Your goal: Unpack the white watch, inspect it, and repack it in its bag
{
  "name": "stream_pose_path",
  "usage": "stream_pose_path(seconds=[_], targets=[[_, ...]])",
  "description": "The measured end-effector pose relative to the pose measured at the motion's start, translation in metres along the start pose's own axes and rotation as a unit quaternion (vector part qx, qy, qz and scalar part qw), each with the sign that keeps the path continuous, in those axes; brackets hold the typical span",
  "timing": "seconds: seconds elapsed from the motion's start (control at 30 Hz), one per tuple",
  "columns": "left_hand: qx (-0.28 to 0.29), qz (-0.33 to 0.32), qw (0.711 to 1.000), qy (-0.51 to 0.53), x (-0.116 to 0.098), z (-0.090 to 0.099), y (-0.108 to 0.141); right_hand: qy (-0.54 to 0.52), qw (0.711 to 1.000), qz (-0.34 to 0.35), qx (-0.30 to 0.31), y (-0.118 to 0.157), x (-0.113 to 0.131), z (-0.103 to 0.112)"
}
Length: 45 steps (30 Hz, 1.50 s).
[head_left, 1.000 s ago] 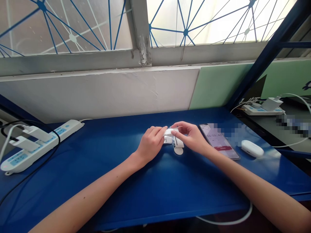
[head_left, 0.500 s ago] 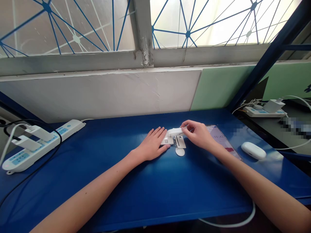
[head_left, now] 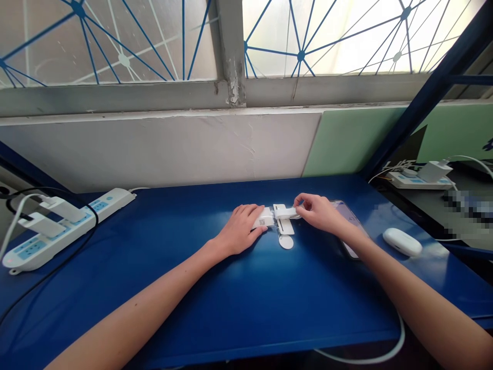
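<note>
My left hand (head_left: 243,229) presses on a small white packet (head_left: 264,218) with a square printed code, fingers over its far side and thumb at its near edge. Between the thumb and fingers of my right hand (head_left: 316,209) is the end of a narrow white piece (head_left: 285,212), possibly a coiled cable; its exact kind is unclear. Beneath that piece lies a white card (head_left: 285,227) with a dark slot or line. Just nearer to me rests a round white disc (head_left: 286,242). A lit phone (head_left: 352,218) is partly hidden behind my right hand and forearm.
A white earbud case (head_left: 402,242) sits on the blue desk (head_left: 246,308), right of the phone. On the left stands a power strip (head_left: 110,203) with two plugged chargers and a black cable (head_left: 50,280). A second power strip (head_left: 419,180) is beyond the desk's right edge.
My right hand has shifted slightly right, drawing the narrow white piece away from the packet and lower over the card. The fingers of my left hand have drawn closer together and bent.
</note>
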<state>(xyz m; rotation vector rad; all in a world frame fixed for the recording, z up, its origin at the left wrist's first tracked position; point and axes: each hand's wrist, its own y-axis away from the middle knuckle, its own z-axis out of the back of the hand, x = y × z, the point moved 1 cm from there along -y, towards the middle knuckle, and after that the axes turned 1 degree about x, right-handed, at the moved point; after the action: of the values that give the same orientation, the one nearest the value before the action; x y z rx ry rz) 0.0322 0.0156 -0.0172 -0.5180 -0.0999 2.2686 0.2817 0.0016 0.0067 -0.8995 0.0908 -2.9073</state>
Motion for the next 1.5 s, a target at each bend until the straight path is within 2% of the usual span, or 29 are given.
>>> stream_pose_path(seconds=[0.3, 0.4, 0.5, 0.67, 0.8, 0.87, 1.0, 1.17, 1.23, 1.4, 1.5], targets=[[-0.025, -0.038, 0.998, -0.043, -0.003, 0.001, 0.001, -0.065, 0.997, 0.036, 0.006, -0.003, -0.004, -0.01], [-0.014, -0.039, 0.998, -0.048, -0.002, -0.001, 0.001, -0.067, 0.997, 0.039, -0.01, 0.0, 0.001, -0.014], [0.017, -0.024, 0.998, -0.053, 0.001, -0.005, 0.001, -0.028, 0.998, 0.045, -0.028, 0.002, 0.004, -0.016], [0.038, -0.01, 0.998, -0.047, 0.002, -0.008, 0.001, 0.015, 0.99, 0.131, -0.056, 0.002, 0.002, -0.012], [0.039, -0.004, 0.999, -0.035, 0.002, -0.006, 0.001, 0.042, 0.97, 0.238, 0.013, 0.003, -0.003, -0.004], [0.04, -0.004, 0.999, -0.033, 0.001, -0.006, 0.001, 0.073, 0.961, 0.265, 0.032, 0.004, -0.005, -0.002], [0.043, -0.006, 0.998, -0.04, 0.0, -0.006, 0.001, 0.13, 0.947, 0.293, 0.014, 0.004, -0.006, -0.001], [0.046, -0.002, 0.997, -0.061, 0.0, -0.005, 0.001, 0.244, 0.901, 0.36, 0.0, 0.007, 0.005, -0.003], [0.047, 0.0, 0.997, -0.067, 0.0, -0.005, 0.001, 0.261, 0.892, 0.37, -0.002, 0.007, 0.009, -0.005], [0.048, -0.001, 0.996, -0.076, 0.001, -0.006, 0.001, 0.235, 0.898, 0.371, -0.029, 0.006, 0.005, -0.012], [0.046, -0.003, 0.996, -0.074, 0.001, -0.006, 0.001, 0.2, 0.91, 0.362, -0.019, 0.004, 0.0, -0.015]])
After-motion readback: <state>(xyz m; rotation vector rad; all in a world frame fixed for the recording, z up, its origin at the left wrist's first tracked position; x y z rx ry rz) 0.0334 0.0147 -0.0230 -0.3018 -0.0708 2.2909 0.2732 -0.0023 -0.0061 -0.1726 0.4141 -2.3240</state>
